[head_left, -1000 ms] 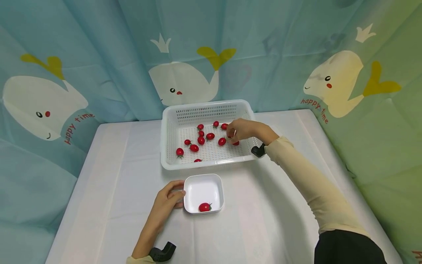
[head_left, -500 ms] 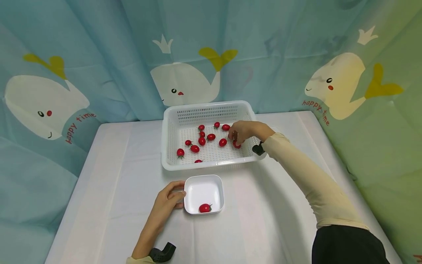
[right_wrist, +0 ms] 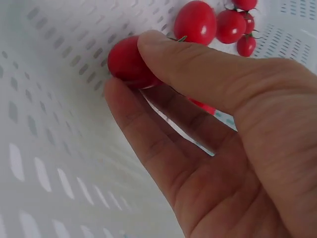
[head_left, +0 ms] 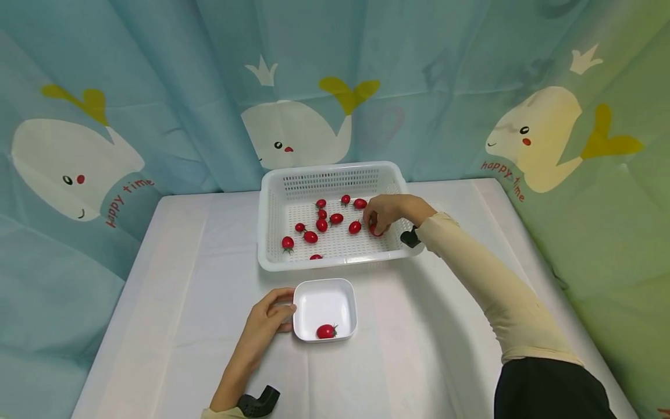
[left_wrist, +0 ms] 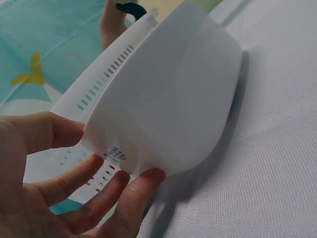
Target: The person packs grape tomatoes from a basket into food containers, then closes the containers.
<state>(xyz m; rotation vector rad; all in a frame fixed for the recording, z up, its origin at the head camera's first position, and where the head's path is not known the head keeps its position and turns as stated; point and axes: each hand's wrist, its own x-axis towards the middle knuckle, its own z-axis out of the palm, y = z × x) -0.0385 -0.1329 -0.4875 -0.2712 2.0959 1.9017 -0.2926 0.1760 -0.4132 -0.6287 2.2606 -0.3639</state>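
Note:
My left hand (head_left: pixel 267 317) holds the left side of a small white square dish (head_left: pixel 324 299), its fingertips at the wall and rim in the left wrist view. A red cherry tomato (head_left: pixel 327 331) with a green stem lies in the dish near its front edge. Over the right part of a white perforated basket (head_left: pixel 266 224), my right hand (head_left: pixel 386 209) reaches down inside. Its thumb and fingertips pinch a cherry tomato (right_wrist: pixel 128 62) in the right wrist view; from the head, the hand covers most of it. Several more cherry tomatoes (head_left: pixel 337 218) lie spread over the basket floor.
The basket stands at the back of the white-covered table (head_left: pixel 209 250), with the dish in front of it. A blue and green curtain (head_left: pixel 199 87) with whale prints hangs behind and to the right. Black devices (head_left: pixel 259 401) are worn on both wrists.
My right hand has shifted slightly to the right and forward within the basket, its fingers closing on a cherry tomato. The left hand and dish stay in place.

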